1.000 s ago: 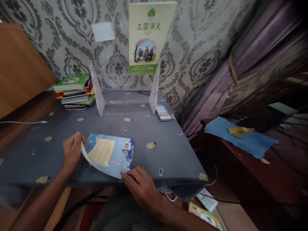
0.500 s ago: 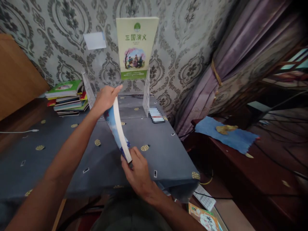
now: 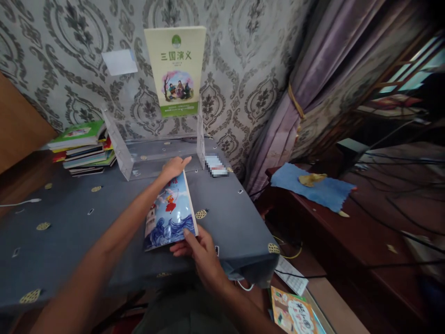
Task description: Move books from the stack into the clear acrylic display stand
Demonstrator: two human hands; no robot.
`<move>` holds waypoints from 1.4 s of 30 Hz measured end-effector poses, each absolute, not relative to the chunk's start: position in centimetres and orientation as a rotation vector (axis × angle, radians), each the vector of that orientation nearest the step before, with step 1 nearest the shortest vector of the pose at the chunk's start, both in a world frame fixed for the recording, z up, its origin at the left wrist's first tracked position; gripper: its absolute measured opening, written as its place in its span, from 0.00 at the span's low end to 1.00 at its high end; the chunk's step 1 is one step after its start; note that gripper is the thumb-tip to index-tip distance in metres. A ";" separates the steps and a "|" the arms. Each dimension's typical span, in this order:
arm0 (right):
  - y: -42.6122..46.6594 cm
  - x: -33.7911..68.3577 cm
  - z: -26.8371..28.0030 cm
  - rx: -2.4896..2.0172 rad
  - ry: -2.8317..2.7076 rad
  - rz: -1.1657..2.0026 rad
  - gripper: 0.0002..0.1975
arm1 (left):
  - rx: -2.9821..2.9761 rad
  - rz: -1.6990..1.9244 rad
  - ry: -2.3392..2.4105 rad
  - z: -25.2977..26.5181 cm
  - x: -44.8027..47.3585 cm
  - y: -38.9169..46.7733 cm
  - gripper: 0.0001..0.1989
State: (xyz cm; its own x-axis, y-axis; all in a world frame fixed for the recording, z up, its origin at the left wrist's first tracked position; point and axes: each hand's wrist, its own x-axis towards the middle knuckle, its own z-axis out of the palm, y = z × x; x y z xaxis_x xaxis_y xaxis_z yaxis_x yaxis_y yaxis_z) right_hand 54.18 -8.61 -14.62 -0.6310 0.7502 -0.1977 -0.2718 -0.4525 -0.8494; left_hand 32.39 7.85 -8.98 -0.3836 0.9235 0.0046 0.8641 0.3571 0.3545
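Between my two hands is a blue paperback book [image 3: 172,208], tilted, its illustrated cover with waves and a small red figure facing up. My left hand [image 3: 174,168] is closed over its far edge. My right hand [image 3: 196,248] grips the near right corner, thumb on the cover and fingers beneath. Beyond the book stands a clear acrylic rack [image 3: 120,155] on the cloth-covered table [image 3: 229,222]. A pale green book [image 3: 177,65] stands upright at the rack's right side, its cover facing me.
A pile of books [image 3: 86,148] lies at the back left. Right of the rack is a small blurred-out item [image 3: 216,166]. A blue cloth [image 3: 306,188] covers part of a dark red table. Below the right edge are a keyboard [image 3: 291,274] and an orange book [image 3: 292,308].
The blue book has turned from edge-on to cover-up and come lower, with both hands still on it. My view has shifted slightly to the right.
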 end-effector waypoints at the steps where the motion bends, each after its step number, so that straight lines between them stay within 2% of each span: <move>1: -8.5 54.4 -14.9 -0.760 -1.079 2.128 0.27 | 1.645 0.468 2.384 -9.8 32.4 7.7 0.31; 5: -8.1 55.5 -15.8 -0.743 -1.113 2.214 0.30 | 1.801 0.597 2.198 -11.8 32.5 6.7 0.29; 9: -7.9 56.9 -16.6 -0.743 -1.261 2.301 0.41 | 1.938 0.729 2.059 -12.9 31.7 4.0 0.23; 13: -7.1 58.7 -16.4 -0.781 -1.450 2.250 0.46 | 2.002 0.783 2.241 -15.1 29.5 -1.0 0.20; 15: -6.4 59.4 -15.9 -0.835 -1.594 2.166 0.43 | 1.947 0.698 2.411 -16.5 28.3 -3.6 0.23; 18: -5.1 59.3 -14.6 -0.856 -1.854 1.938 0.32 | 1.892 0.608 2.471 -18.1 27.1 -6.2 0.28; 21: -3.8 57.5 -13.4 -0.676 -2.147 1.565 0.20 | 1.879 0.573 2.467 -18.4 27.0 -7.1 0.30; 23: -3.1 55.3 -13.0 -0.466 -2.317 1.225 0.15 | 1.878 0.574 2.473 -18.3 27.2 -7.0 0.30; 25: -2.3 52.7 -13.2 -0.256 -2.432 0.938 0.15 | 1.891 0.604 2.478 -18.2 27.3 -7.0 0.29; 28: -1.1 48.6 -14.0 -0.131 -2.577 0.719 0.17 | 1.913 0.712 2.471 -18.3 27.1 -7.1 0.26; 35: 2.5 43.3 -15.9 -0.306 -2.758 0.624 0.23 | 1.858 0.858 2.464 -18.8 26.5 -7.3 0.24; 42: 6.9 46.5 -16.9 -0.517 -2.705 0.624 0.23 | 1.858 0.804 2.492 -18.5 26.8 -7.2 0.24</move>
